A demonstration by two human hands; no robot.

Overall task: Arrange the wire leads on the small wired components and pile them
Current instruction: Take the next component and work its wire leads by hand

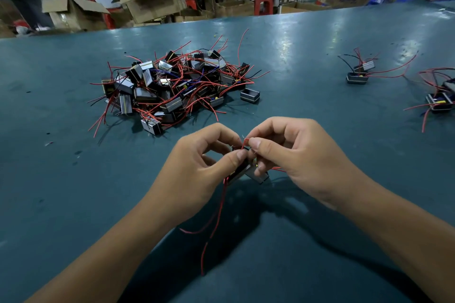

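Hands meet above the green table [73,204], sharing one small wired component [240,171]. Its dark body tilts, long axis running from lower left to upper right, sitting below and between the fingertips. Left hand [197,167] has curled fingers, thumb pressed on the body's top edge. Right hand [293,157] pinches a red wire lead [245,143] between thumb and forefinger just above the body. Two more red leads [218,216] hang down toward the person. Farther off, left of centre, lies a heap of components [172,86]; smaller groups [360,71] sit right.
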